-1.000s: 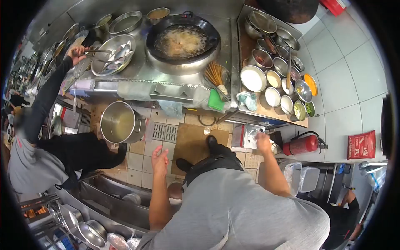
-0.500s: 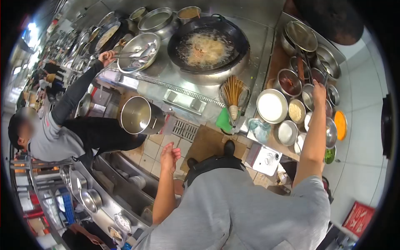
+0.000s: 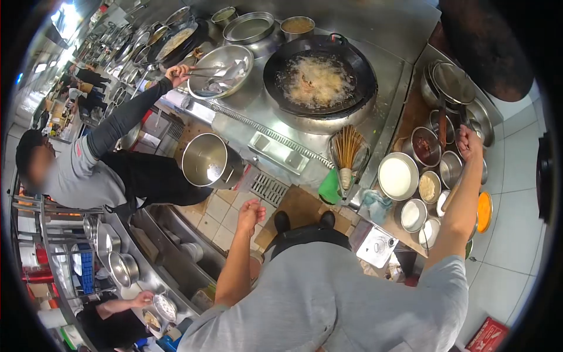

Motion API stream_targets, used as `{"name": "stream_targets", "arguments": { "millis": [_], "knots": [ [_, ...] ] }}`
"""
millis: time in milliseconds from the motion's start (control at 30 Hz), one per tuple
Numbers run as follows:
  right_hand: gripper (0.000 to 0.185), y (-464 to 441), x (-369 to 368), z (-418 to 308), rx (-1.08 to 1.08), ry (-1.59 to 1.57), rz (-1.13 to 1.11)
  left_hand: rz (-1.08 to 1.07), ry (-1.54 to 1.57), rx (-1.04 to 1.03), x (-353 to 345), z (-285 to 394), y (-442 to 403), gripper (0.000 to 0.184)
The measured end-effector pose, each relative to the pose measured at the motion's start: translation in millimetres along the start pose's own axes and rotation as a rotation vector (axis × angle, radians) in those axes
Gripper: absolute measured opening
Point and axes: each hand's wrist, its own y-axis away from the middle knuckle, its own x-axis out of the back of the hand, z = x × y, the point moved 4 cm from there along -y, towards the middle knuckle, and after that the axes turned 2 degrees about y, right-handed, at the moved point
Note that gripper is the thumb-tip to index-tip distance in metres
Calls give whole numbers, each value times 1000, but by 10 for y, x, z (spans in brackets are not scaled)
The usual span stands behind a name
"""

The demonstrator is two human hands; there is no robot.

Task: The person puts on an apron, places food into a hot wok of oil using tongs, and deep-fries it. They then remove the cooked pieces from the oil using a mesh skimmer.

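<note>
My right hand [image 3: 469, 142] is closed around the metal handle of a utensil [image 3: 464, 115], over the crowd of seasoning bowls at the right; the utensil's working end is hard to make out. Below and left of this hand are a bowl of white liquid [image 3: 398, 175] and a bowl of dark red sauce [image 3: 426, 146]. My left hand [image 3: 252, 215] hangs in front of my body, its fingers loosely curled with nothing in them. Ahead, a black wok [image 3: 275, 97] on the steel range contains bubbling oil with pale foam.
A co-worker's hand [image 3: 177, 74] at the left holds utensils over a steel bowl [image 3: 246, 76]. A deep steel pot [image 3: 233, 167] stands near that person's legs. A bamboo brush [image 3: 347, 149] rests at the range's front edge. Another person's hand [image 3: 142, 299] is at lower left.
The view has swung, shifting the range and bowls rightward and down. My left fingers have curled inward. At lower left, another person's hand now reaches to a white bowl.
</note>
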Motion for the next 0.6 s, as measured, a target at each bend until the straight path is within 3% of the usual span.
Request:
{"name": "stream_targets", "arguments": {
  "millis": [67, 133, 200, 267, 367, 467, 533, 600],
  "knots": [
    [16, 741, -420, -148, 38, 75, 2, -35, -5, 7, 7, 54, -308, 25],
    [16, 1428, -804, -252, 209, 314, 199, -49, -13, 7, -30, 113, -661, 30],
    [11, 1785, -1040, -143, 267, 379, 229, -89, 3, 33, -98, 173, -1037, 34],
    [27, 2128, -1353, 45, 331, 438, 242, -136, 3, 59, -184, 197, -1405, 38],
    [38, 2759, -2175, 403, 313, 619, 231, -133, -42, 81, -289, 83, -2128, 70],
    [39, 2877, -2811, 1010, 385, 642, 125, -116, -85, 145, -470, 71, -2417, 75],
    [36, 2878, -3233, 1365, 329, 596, 63, -142, -98, 166, -520, 145, -2372, 69],
    [34, 3041, -3741, 1483, 394, 772, 37, -273, -199, 300, -455, -20, -2534, 63]
  ]
}}
